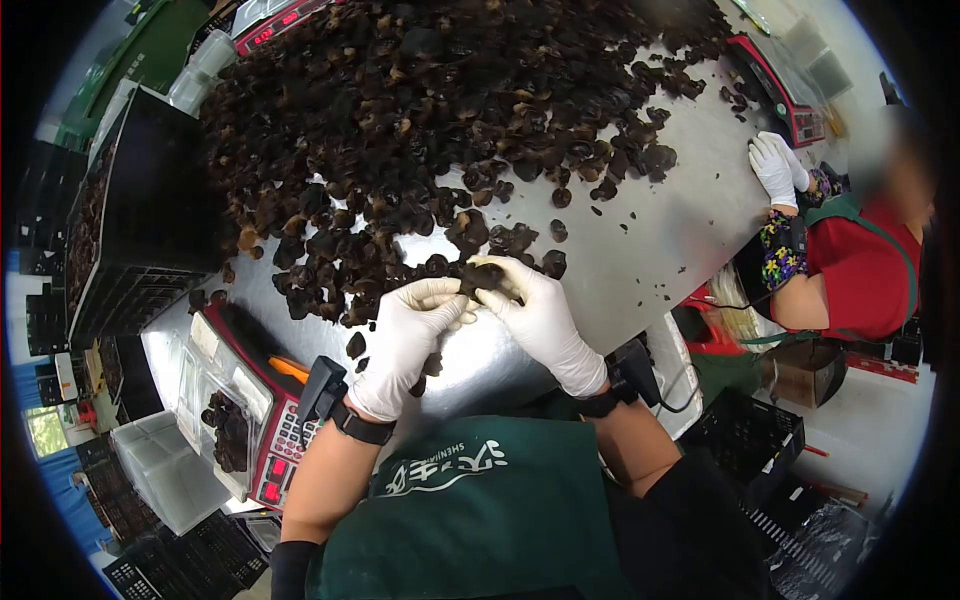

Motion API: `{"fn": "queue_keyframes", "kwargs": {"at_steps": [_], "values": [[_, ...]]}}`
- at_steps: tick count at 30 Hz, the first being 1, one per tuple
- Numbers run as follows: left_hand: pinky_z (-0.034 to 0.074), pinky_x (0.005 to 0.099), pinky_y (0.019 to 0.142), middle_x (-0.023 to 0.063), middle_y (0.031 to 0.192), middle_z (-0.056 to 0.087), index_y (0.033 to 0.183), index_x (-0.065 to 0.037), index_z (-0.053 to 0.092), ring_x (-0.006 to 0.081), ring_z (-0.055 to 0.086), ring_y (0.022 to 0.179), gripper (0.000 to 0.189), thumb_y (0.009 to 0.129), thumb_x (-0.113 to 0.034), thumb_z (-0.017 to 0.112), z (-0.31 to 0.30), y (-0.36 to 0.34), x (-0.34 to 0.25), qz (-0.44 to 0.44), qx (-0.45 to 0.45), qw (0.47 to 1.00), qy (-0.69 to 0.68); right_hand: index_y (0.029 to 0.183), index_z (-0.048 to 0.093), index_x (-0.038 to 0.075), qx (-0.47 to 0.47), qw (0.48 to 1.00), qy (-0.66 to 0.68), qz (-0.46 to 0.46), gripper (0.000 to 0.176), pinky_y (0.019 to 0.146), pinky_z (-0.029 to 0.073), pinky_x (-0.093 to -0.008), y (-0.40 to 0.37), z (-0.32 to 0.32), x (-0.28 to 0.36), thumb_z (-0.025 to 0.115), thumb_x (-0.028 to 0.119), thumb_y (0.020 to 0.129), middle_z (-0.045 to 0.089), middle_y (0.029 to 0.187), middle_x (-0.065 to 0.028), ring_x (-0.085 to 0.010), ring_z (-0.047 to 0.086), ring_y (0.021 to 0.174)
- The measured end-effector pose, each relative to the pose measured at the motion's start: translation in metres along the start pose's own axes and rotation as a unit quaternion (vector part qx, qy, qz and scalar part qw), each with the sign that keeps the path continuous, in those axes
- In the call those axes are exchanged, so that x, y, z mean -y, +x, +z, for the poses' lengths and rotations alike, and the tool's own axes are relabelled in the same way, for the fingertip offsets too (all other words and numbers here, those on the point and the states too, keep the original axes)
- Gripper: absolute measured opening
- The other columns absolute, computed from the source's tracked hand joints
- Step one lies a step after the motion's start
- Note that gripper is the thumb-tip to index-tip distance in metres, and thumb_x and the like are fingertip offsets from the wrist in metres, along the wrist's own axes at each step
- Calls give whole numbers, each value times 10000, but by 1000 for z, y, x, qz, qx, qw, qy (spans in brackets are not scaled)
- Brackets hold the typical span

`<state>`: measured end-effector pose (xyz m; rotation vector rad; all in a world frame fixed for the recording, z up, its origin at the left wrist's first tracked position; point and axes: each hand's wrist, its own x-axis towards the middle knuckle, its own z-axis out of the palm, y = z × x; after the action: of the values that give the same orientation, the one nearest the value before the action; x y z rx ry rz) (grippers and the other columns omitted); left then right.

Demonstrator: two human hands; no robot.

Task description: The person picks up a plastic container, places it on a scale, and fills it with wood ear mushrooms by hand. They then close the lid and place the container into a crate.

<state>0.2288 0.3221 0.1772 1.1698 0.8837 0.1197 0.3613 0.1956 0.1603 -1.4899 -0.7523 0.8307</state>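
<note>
In white gloves, both my hands pinch one dark wood ear mushroom (480,279) just above the near side of the metal table (640,260). My left hand (408,335) grips its left edge with closed fingers. From the other side, my right hand (538,318) has thumb and fingers closed on the same piece. Beyond them spreads a large heap of wood ear mushrooms (430,110), with loose pieces scattered close to my wrists. To the left, a red scale (285,420) carries a clear container with several wood ears (230,432) in it.
A tall black crate (150,200) stands at the left, above a stack of clear plastic boxes (165,470). On the right, a co-worker (850,265) rests gloved hands (775,168) at the table edge near another red scale (790,95). A black crate (750,435) sits low right.
</note>
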Motion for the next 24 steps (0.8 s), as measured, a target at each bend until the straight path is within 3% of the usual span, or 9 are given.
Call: {"fn": "queue_keyframes", "kwargs": {"at_steps": [2, 6, 15, 24], "values": [[538, 222, 685, 130, 914, 738, 1108, 69, 656, 127, 691, 752, 211, 921, -29, 655, -1, -7, 3, -10, 1, 1000, -22, 1182, 609, -28, -5, 987, 137, 78, 262, 790, 547, -274, 2, 6, -15, 632, 50, 933, 690, 1038, -85, -114, 644, 889], [550, 231, 699, 139, 935, 737, 1105, 73, 656, 143, 705, 782, 209, 920, -24, 654, 0, -19, 2, -11, 0, 997, -79, 1090, 613, -53, 27, 980, 164, 110, 185, 775, 541, -249, 2, 6, -22, 623, 68, 951, 686, 1007, -85, -100, 633, 880], [559, 229, 673, 147, 892, 729, 1072, 67, 648, 158, 710, 762, 172, 933, -34, 646, 2, -24, 11, 4, -14, 1000, -26, 1118, 605, -45, 39, 982, 148, 110, 186, 786, 518, -247, -9, 11, -22, 600, 14, 942, 678, 1026, -77, -103, 621, 911], [546, 220, 663, 131, 888, 727, 1049, 55, 635, 144, 702, 751, 158, 940, -58, 651, 7, -27, 10, -13, -27, 999, -14, 1068, 624, -40, 2, 988, 137, 72, 176, 678, 530, -243, -11, 13, -36, 647, 60, 924, 695, 909, -64, -84, 628, 784]]}}
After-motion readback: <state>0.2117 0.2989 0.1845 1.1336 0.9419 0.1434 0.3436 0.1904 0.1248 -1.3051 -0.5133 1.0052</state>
